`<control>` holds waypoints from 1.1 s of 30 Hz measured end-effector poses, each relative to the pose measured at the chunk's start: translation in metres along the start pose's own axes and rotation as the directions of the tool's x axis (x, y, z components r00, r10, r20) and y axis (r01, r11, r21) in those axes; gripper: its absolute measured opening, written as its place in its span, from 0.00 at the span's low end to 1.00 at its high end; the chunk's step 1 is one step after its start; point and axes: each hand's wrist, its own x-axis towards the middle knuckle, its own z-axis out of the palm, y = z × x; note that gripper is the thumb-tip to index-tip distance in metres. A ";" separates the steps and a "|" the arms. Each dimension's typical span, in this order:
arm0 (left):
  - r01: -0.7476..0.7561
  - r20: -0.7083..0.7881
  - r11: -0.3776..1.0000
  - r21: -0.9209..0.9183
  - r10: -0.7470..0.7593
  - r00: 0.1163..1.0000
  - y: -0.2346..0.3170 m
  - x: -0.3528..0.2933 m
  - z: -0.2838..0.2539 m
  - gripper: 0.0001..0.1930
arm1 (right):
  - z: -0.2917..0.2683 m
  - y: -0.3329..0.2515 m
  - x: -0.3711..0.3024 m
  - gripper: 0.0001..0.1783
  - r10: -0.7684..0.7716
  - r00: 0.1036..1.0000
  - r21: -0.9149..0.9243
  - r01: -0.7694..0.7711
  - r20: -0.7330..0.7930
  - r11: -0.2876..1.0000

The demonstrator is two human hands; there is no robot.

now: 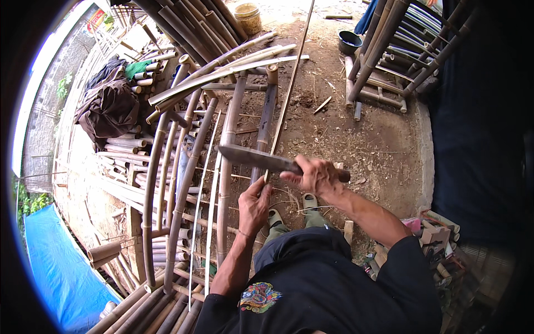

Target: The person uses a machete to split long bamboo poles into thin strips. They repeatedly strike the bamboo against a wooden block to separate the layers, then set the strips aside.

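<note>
The right hand (317,175) is closed around the handle of a long flat steel knife (253,157), whose blade points to the person's left, across a thin long bamboo strip (289,89). The left hand (253,205) pinches this strip just below the knife. Left of the knife, a frame of curved brown bamboo poles (183,183) lies on the earth floor (345,133), close against the blade. Beyond the knife stand a dark round bowl (349,42) and a yellowish plastic bucket (248,16). Far left of the knife lies a blue tarp (55,261).
</note>
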 end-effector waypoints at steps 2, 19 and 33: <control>-0.010 -0.022 1.000 -0.017 0.009 1.000 0.002 -0.009 0.002 0.16 | -0.003 0.017 0.017 0.35 0.045 0.998 0.029 -0.044 -0.033 0.999; 0.000 0.059 0.965 0.261 -0.016 0.998 -0.102 -0.177 -0.090 0.11 | -0.104 0.199 0.074 0.41 0.390 0.876 -0.050 -0.419 -0.284 0.906; -0.036 -0.032 0.884 0.465 0.057 0.998 -0.135 -0.181 -0.139 0.20 | -0.182 0.261 0.071 0.39 0.264 0.942 -0.430 -0.329 -0.206 0.841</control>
